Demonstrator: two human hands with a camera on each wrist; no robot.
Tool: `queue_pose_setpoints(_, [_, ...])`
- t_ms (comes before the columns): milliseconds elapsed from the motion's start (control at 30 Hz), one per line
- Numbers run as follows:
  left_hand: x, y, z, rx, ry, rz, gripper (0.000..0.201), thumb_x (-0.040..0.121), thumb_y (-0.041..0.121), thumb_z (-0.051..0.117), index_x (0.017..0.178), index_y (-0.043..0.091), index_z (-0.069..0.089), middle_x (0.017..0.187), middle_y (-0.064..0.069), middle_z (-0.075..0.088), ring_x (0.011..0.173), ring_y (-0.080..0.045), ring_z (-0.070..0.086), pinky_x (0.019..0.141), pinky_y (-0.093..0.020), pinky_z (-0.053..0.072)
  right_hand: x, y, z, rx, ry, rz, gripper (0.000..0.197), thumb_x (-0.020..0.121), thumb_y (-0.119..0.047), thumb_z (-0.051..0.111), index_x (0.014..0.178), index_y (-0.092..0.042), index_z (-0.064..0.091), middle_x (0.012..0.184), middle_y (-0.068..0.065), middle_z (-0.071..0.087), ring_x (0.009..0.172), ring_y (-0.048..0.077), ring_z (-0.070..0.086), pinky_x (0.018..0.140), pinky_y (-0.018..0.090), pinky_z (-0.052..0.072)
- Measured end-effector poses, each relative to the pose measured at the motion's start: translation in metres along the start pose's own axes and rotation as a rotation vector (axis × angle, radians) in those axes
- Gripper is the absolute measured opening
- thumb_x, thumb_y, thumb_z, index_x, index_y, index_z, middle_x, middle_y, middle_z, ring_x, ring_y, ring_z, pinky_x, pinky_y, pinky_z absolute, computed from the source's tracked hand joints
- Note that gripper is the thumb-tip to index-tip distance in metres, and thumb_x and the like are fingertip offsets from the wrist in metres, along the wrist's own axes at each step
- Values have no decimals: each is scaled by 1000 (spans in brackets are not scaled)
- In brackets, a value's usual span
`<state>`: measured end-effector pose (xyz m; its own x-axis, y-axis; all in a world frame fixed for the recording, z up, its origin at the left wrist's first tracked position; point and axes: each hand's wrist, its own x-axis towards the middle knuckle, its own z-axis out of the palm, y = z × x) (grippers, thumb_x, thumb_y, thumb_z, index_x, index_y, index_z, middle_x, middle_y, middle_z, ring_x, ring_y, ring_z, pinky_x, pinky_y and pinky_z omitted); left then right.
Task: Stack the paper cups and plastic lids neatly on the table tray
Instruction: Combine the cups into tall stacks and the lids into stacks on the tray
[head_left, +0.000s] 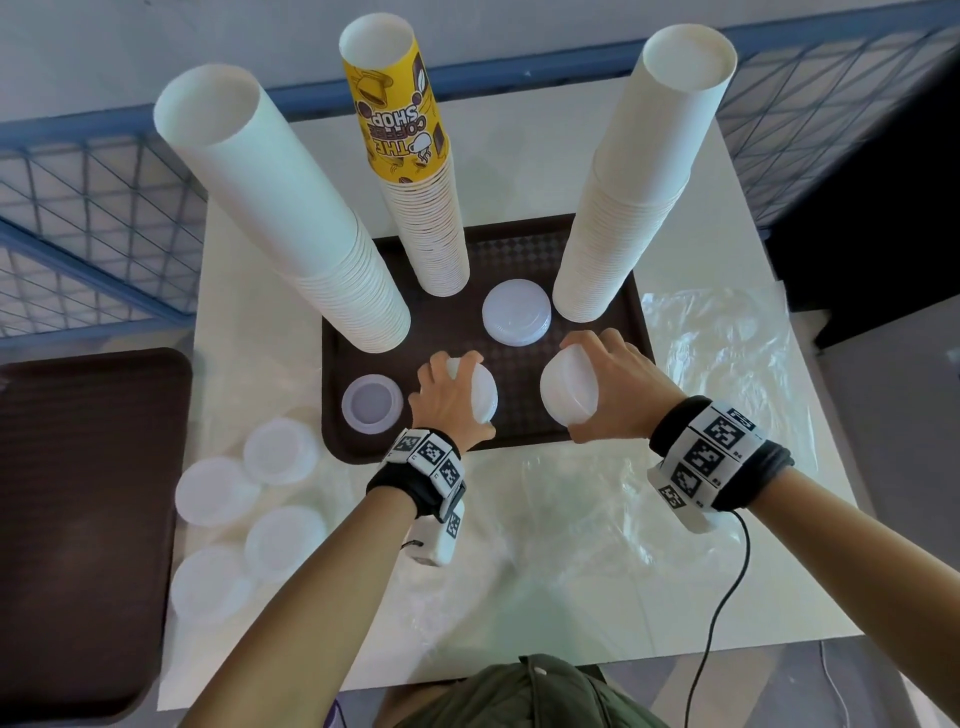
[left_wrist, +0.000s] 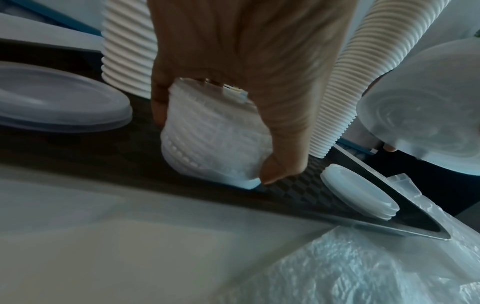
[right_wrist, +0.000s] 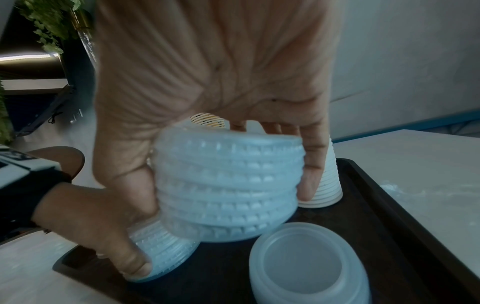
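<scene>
Left hand: left hand (head_left: 441, 400) has its fingers curled round a short stack of ribbed translucent plastic lids (left_wrist: 215, 142), lower edge on the dark brown checkered tray (head_left: 524, 431).
Right hand: right hand (head_left: 602, 384) grips a second ribbed lid stack (right_wrist: 228, 185) – held above the tray.
Hidden: both stacks' tops are covered by palms.
Writing: yellow paper cup (head_left: 397, 104) atop the middle tower reads "THE COFFEE SHOP", upside down.
Room: 2 lid stacks and 3 cup towers share the tray; loose white lids (head_left: 244, 493) lie left on the white table (head_left: 571, 597).
</scene>
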<state>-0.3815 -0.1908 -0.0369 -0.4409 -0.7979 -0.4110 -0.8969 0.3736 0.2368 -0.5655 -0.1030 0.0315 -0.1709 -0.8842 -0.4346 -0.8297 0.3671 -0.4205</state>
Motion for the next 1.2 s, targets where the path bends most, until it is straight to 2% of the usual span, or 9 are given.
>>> queue_pose_setpoints(67, [2, -2, -2, 36, -7, 49, 90, 66, 35, 78, 138, 28, 25, 141, -11, 22, 130, -32, 26, 95, -50, 42, -1, -1, 0, -8, -4, -6, 93, 53, -33, 83, 130, -23, 33, 118, 6, 40, 109, 31, 48, 85, 39, 48])
queue_pose_setpoints(167, [-2, -5, -2, 56, 27, 60, 102, 65, 55, 74, 144, 30, 14, 148, -12, 16, 137, -33, 17, 105, -54, 32, -1, -2, -2, 1, -1, -8, 92, 53, -33, 82, 130, -24, 33, 118, 6, 40, 109, 30, 48, 85, 39, 49])
queue_pose_setpoints(267, [-7, -7, 4, 5, 95, 26, 95, 73, 70, 55, 147, 28, 10, 150, -15, 16, 139, -34, 17, 107, -53, 30, 1, -3, -4, 3, 7, -10, 92, 53, -34, 81, 130, -23, 33, 120, 7, 40, 110, 30, 48, 85, 39, 49])
queue_pose_setpoints(367, [-9, -7, 12, 78, 149, 34, 84, 83, 70, 34, 149, 24, 8, 153, -18, 14, 142, -37, 12, 112, -53, 18, 4, -6, -5, -5, 5, -16, 94, 53, -34, 81, 132, -22, 32, 125, 8, 40, 113, 31, 46, 87, 40, 48])
queue_pose_setpoints(500, [-6, -7, 16, 144, 167, 80, 87, 83, 71, 32, 149, 20, 6, 155, -20, 9, 144, -37, 6, 115, -53, 8, 6, -7, -7, -9, 6, -17, 95, 53, -34, 81, 133, -22, 31, 127, 8, 39, 115, 31, 45, 88, 40, 48])
queue_pose_setpoints(667, [-8, -3, 18, 122, 352, 189, 85, 86, 71, 14, 143, 10, 28, 148, -23, 31, 137, -38, 31, 110, -49, 21, 7, -6, -7, -8, -1, -17, 98, 53, -34, 82, 135, -21, 29, 130, 8, 38, 118, 31, 44, 91, 41, 47])
queue_pose_setpoints(867, [0, -7, 30, 75, 297, 187, 73, 94, 58, 4, 143, 11, 28, 148, -20, 33, 136, -37, 34, 109, -48, 28, 10, -5, -9, -11, 11, -20, 96, 53, -35, 82, 134, -23, 30, 126, 8, 39, 115, 30, 45, 88, 40, 47])
queue_pose_setpoints(1033, [2, -9, 37, 69, 311, 193, 63, 95, 51, 11, 144, 13, 19, 150, -20, 30, 138, -36, 31, 110, -48, 27, 11, -5, -11, -20, 16, -27, 96, 53, -34, 82, 133, -23, 30, 124, 8, 39, 112, 30, 46, 86, 39, 48])
queue_pose_setpoints(1200, [1, -9, 35, 89, 313, 191, 63, 94, 49, 19, 144, 12, 26, 149, -20, 32, 136, -36, 33, 110, -49, 26, 13, -11, -14, -32, 16, -45, 96, 54, -33, 82, 134, -23, 29, 122, 8, 40, 112, 30, 45, 86, 38, 47])
